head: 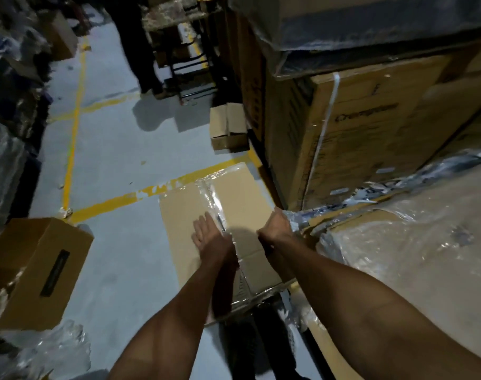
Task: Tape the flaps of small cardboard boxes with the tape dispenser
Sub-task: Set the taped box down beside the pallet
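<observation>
A flat-topped cardboard box (234, 193) lies on the grey floor in front of me, with clear tape (210, 193) running along its centre seam and down over the near edge. My left hand (206, 234) rests flat on the box top, fingers straight, just left of the taped seam. My right hand (275, 229) is curled at the box's right edge, against plastic wrap. Its back faces the camera, so whatever it holds is hidden. No tape dispenser can be made out.
Another small box (33, 272) stands at the left and an open-flapped one (227, 127) farther ahead. Tall stacked cartons (371, 127) and a plastic-wrapped load (412, 256) crowd the right. A person's legs (140, 50) stand up the aisle. Yellow lines cross the floor.
</observation>
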Demonstrator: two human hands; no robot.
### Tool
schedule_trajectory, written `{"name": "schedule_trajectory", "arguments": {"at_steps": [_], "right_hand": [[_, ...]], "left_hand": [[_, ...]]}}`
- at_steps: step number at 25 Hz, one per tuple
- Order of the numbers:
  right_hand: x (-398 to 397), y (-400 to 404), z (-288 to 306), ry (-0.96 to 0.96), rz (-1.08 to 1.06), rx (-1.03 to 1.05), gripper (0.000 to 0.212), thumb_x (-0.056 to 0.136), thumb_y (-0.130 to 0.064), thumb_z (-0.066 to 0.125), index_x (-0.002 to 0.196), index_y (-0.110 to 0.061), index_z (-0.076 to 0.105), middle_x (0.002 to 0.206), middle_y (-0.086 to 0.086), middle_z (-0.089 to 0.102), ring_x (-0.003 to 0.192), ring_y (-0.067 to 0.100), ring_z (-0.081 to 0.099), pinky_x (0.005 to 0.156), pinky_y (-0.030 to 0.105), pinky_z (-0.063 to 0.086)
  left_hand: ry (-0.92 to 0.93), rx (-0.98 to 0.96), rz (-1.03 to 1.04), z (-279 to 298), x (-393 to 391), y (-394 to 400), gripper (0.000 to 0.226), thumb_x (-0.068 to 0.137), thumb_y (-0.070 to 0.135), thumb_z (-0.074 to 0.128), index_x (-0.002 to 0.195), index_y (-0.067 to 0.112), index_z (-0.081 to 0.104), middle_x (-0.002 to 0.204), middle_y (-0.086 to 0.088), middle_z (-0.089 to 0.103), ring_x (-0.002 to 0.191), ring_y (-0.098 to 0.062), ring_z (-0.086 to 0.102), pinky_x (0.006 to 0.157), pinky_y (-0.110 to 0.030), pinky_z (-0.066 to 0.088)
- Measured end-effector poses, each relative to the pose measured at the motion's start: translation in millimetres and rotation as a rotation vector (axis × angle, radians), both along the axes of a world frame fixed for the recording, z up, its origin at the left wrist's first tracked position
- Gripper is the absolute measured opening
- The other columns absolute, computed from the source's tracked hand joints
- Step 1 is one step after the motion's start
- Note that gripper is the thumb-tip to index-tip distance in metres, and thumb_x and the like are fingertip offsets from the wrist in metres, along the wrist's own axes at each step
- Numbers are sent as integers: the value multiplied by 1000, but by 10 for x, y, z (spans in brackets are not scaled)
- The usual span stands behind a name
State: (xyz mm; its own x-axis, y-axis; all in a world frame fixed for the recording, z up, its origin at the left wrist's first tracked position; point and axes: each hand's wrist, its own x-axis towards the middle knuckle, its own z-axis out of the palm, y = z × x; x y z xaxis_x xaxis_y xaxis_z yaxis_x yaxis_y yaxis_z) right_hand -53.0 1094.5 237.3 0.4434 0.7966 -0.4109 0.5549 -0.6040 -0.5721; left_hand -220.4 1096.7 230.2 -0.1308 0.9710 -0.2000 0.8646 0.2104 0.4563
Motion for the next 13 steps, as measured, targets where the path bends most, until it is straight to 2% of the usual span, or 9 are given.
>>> {"name": "schedule_trajectory", "arguments": {"at_steps": [2, 4, 7, 9, 12, 13], "right_hand": [[58, -105, 45, 34, -59, 13, 69, 68, -19, 75, 128, -13, 42, 124, 12, 55, 114, 34, 53, 93, 44, 51], [133, -216, 89, 64, -149, 38, 71, 71, -19, 72, 134, -12, 39, 131, 13, 51, 121, 34, 50, 98, 43, 48], [339, -447, 142, 106, -299, 83, 79, 79, -33, 70, 144, -9, 31, 142, 16, 44, 130, 34, 43, 106, 42, 41], [525, -685, 188, 108, -410, 102, 85, 82, -41, 68, 148, -8, 25, 146, 17, 39, 133, 35, 40, 108, 42, 39], [829, -1270, 269, 89, -583, 107, 83, 83, -41, 67, 148, -10, 25, 144, 17, 42, 131, 35, 42, 106, 43, 41], [938, -1505, 282, 79, -629, 93, 84, 83, -42, 68, 148, -11, 25, 144, 17, 42, 131, 36, 43, 106, 44, 40]], "left_hand": [[-48, 28, -199, 60, 284, 69, 84, 87, 21, 61, 155, 10, 13, 162, -8, 14, 150, -28, 2, 118, -43, 4], [-62, 76, -297, 88, 572, 107, 80, 88, 21, 59, 155, 11, 16, 161, -9, 19, 150, -28, 4, 119, -43, 5], [-135, 51, -520, 106, 1005, 85, 77, 93, 20, 53, 155, 10, 10, 159, -11, 24, 149, -29, 9, 119, -43, 10], [-191, 4, -687, 127, 1302, -10, 75, 95, 21, 51, 156, 10, 9, 156, -15, 30, 146, -31, 19, 118, -45, 18], [-186, -34, -936, 105, 1773, -351, 60, 98, 24, 47, 153, 14, 26, 150, -18, 40, 139, -33, 34, 114, -44, 29], [-178, -67, -994, 133, 1920, -523, 58, 99, 24, 45, 153, 16, 26, 144, -19, 47, 133, -34, 42, 111, -45, 34]]}}
